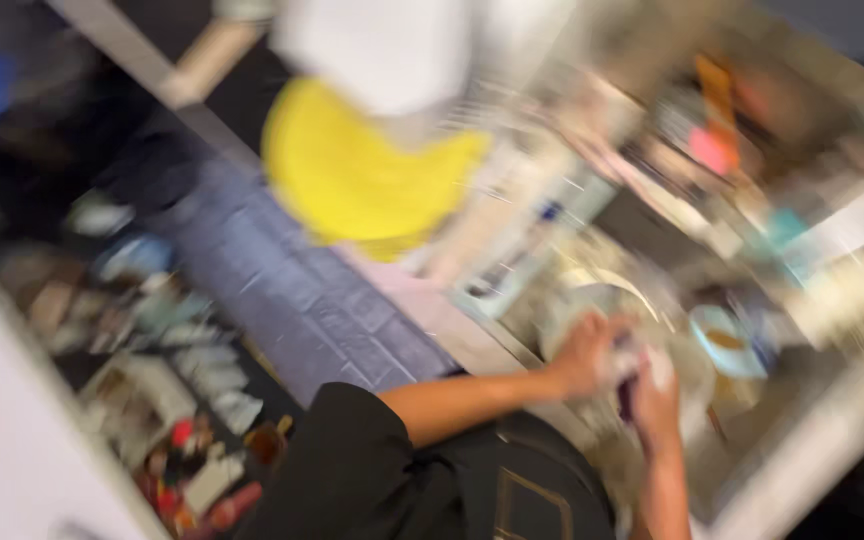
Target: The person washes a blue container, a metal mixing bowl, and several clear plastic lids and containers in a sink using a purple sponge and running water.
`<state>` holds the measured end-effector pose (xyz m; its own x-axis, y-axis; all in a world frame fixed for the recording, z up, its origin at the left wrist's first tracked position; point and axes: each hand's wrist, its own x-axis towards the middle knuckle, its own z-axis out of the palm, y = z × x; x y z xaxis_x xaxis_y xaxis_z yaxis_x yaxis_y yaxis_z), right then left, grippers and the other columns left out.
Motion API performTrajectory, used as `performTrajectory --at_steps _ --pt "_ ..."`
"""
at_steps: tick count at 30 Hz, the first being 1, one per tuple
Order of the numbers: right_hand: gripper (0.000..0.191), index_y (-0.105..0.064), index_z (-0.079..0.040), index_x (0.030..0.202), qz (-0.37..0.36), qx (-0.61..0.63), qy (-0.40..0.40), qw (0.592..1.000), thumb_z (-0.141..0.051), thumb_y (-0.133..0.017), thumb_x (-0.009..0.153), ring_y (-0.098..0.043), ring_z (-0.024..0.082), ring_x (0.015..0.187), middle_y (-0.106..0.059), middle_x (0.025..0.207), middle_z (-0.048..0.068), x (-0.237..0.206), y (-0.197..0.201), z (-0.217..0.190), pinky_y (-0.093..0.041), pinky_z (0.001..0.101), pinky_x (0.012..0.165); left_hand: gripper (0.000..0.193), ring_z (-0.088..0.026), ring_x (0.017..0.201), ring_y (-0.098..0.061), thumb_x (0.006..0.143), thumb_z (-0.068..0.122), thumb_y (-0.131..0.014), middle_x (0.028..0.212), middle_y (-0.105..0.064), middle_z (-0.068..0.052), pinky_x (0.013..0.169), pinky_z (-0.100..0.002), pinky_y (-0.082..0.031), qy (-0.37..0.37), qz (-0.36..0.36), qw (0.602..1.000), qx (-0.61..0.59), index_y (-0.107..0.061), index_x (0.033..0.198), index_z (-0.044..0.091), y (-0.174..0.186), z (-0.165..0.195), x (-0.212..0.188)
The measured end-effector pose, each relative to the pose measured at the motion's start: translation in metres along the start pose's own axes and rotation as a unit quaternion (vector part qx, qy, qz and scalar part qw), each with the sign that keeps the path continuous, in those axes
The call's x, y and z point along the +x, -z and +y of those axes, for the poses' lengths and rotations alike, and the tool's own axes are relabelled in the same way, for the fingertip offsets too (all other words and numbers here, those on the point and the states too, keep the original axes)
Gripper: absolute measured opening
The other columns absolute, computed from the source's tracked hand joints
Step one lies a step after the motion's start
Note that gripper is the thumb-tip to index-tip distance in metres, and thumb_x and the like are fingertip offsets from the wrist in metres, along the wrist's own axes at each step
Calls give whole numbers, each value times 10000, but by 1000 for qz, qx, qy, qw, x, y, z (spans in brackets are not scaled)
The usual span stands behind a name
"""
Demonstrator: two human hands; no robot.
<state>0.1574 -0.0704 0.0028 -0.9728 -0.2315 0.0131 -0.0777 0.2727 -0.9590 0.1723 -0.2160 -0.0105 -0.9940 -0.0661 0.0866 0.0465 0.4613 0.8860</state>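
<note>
Head view, heavily motion-blurred. The left hand (587, 355) and right hand (655, 395) meet over a sink (802, 470), closing together around a small dark object (627, 395) whose kind cannot be told; finger positions are smeared beyond reading. A pale plate (577, 310) lies just behind the hands, a light blue cup (727, 342) to their right, a yellow cloth (352, 175) farther off.

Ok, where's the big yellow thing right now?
In the head view, the yellow thing sits upper centre-left, blurred, just below a white object and above the grey-blue mat, well away from both hands.
</note>
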Motion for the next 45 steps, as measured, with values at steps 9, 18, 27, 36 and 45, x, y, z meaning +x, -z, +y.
performTrajectory --at_steps 9,18,27,36,45 --pt "310 -614 18 1183 -266 -74 10 961 -60 -678 891 -664 241 675 -686 824 146 65 -85 -33 -524 362 577 688 -435 1150 -545 948 621 -604 1147 -591 -298 1008 -478 -460 118 139 981 -64 -511 1489 205 124 14 -61" --pt "292 -639 16 1164 -274 -71 -119 952 -100 -665 897 -663 304 705 -684 840 183 90 -156 -28 -526 410 607 731 -464 1206 -533 948 687 -552 1169 -577 -338 1052 -486 -441 158 168 969 -93 -522 1502 212 143 18 -82" --pt "286 -663 14 1145 -262 -239 -30 934 -140 -653 904 -662 367 735 -681 856 219 72 -72 -25 -527 458 636 675 -433 1170 -550 876 484 -660 1200 -588 -240 986 -496 -464 100 106 989 4 -500 1496 269 70 7 -27" --pt "291 -688 12 1126 9 -124 46 991 -179 -640 911 -661 431 765 -678 872 256 -4 -31 -24 -528 506 666 400 -333 1206 -670 1031 310 -639 1327 -687 -173 1071 -427 -492 -36 -23 977 -211 -606 1372 103 40 15 -9" --pt "308 -713 10 1107 -52 -368 -45 927 -219 -628 918 -660 494 794 -676 888 294 -77 33 -44 -529 554 695 445 -358 1224 -545 1023 280 -628 1280 -551 -217 1103 -427 -408 -36 -157 983 -91 -551 1435 131 18 49 -10"
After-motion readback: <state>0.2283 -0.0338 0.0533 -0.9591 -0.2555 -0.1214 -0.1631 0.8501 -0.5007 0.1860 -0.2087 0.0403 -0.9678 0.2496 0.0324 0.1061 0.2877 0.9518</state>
